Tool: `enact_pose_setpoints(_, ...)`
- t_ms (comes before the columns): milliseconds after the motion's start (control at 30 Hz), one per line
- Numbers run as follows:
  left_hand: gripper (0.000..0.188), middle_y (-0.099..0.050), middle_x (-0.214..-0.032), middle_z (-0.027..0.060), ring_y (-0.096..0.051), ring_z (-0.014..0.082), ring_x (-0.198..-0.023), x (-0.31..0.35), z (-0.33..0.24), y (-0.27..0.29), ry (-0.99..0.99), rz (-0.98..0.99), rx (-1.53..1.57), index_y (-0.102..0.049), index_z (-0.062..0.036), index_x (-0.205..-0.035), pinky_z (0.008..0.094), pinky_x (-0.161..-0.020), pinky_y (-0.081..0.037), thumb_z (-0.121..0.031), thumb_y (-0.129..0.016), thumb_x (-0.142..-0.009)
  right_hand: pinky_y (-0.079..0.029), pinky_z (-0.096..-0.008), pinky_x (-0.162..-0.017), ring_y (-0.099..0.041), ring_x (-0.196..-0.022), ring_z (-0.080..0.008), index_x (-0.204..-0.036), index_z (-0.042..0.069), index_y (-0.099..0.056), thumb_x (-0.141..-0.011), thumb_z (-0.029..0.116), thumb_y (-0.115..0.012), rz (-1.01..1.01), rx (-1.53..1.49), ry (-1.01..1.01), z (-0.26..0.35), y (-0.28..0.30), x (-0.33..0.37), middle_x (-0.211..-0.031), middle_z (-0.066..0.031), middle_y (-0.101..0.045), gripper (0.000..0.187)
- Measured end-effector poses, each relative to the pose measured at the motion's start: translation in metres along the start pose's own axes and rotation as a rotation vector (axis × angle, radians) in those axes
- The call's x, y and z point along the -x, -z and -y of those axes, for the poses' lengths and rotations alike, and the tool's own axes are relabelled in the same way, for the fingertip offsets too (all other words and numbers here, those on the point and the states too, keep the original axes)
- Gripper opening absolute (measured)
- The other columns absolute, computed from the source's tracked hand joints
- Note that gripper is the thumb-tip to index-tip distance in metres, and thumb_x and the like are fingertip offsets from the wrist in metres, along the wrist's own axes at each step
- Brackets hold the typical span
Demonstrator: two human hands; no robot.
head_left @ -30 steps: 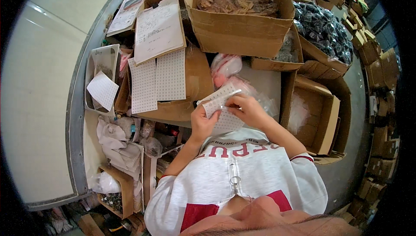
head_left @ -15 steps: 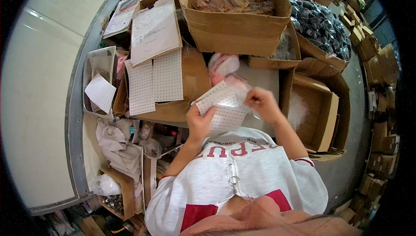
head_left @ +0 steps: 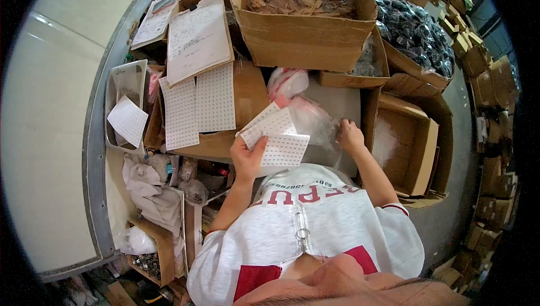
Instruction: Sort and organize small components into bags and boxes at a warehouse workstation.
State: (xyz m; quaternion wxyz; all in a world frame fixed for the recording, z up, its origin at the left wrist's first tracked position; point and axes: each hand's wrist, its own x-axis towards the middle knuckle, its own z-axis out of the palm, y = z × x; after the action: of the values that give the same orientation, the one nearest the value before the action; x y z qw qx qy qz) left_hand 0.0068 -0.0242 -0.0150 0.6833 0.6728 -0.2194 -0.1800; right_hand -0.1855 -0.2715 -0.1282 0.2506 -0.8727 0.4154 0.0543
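My left hand (head_left: 247,158) is closed round several white label sheets (head_left: 286,149), fanned out above my lap and covered in rows of small printed marks. To the right, the fingers of my right hand (head_left: 350,136) are pinched on a thin clear plastic bag (head_left: 328,131), whose outline is hard to make out. Just beyond both hands lie clear bags with pink-red parts (head_left: 306,112) on the grey surface. More label sheets (head_left: 216,98) hang over a carton at the left, under a stack of handwritten papers (head_left: 197,41).
A large carton (head_left: 304,39) of bagged brown items stands ahead, with black bagged items (head_left: 415,36) at its right. Near my right arm is an open carton (head_left: 408,145) with clear plastic inside. A plastic bin (head_left: 115,131) and crumpled cloth (head_left: 147,185) sit at the left.
My right hand has moved right, away from the sheets, with the clear bag in its fingers. My left hand has shifted slightly left and down, and the sheets show more fanned out.
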Motion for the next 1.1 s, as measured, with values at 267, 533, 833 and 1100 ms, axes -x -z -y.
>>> enact_pose_setpoints(267,0.028,-0.066,-0.100,0.0097,-0.060,0.0120,-0.088,0.002,-0.001,-0.004,-0.015,0.004,0.066,-0.059,0.0076,-0.108,0.0259,-0.078,-0.049,0.000,-0.069,-0.082,-0.046,-0.0502,-0.075,-0.058,-0.092,-0.0460,-0.105,0.006,-0.049,-0.083,0.011,-0.053,0.079,-0.235,0.257,-0.003,-0.046,-0.037,-0.095,-0.0257,-0.062,0.023)
enact_pose_setpoints(533,0.028,-0.066,-0.099,0.0095,-0.060,0.0118,-0.087,0.004,-0.001,0.004,-0.044,-0.027,0.017,-0.059,0.0076,-0.107,0.0259,-0.077,-0.049,0.000,-0.069,-0.082,-0.045,-0.0471,-0.073,-0.057,-0.089,-0.0441,-0.100,0.002,-0.047,-0.082,0.002,-0.052,0.011,-0.352,0.254,0.017,-0.031,-0.024,-0.092,-0.0251,-0.060,0.019)
enact_pose_setpoints(833,0.027,-0.066,-0.099,0.0095,-0.060,0.0115,-0.086,0.003,-0.001,0.002,-0.037,-0.016,0.031,-0.060,0.0078,-0.106,0.0257,-0.076,-0.049,-0.001,-0.069,-0.083,-0.044,-0.0452,-0.072,-0.055,-0.085,-0.0428,-0.096,0.003,-0.047,-0.082,0.000,-0.051,-0.011,-0.515,0.204,0.007,-0.018,-0.006,-0.088,-0.0226,-0.058,0.015)
enact_pose_setpoints(1100,0.027,-0.067,-0.098,0.0095,-0.061,0.0115,-0.086,0.002,-0.003,0.002,-0.031,0.014,0.029,-0.060,0.0078,-0.107,0.0257,-0.076,-0.049,-0.001,-0.069,-0.083,-0.048,-0.0463,-0.077,-0.059,-0.095,-0.0406,-0.100,0.005,-0.052,-0.081,0.009,-0.056,0.023,-0.017,0.110,0.025,-0.009,-0.010,-0.097,-0.0230,-0.062,0.019)
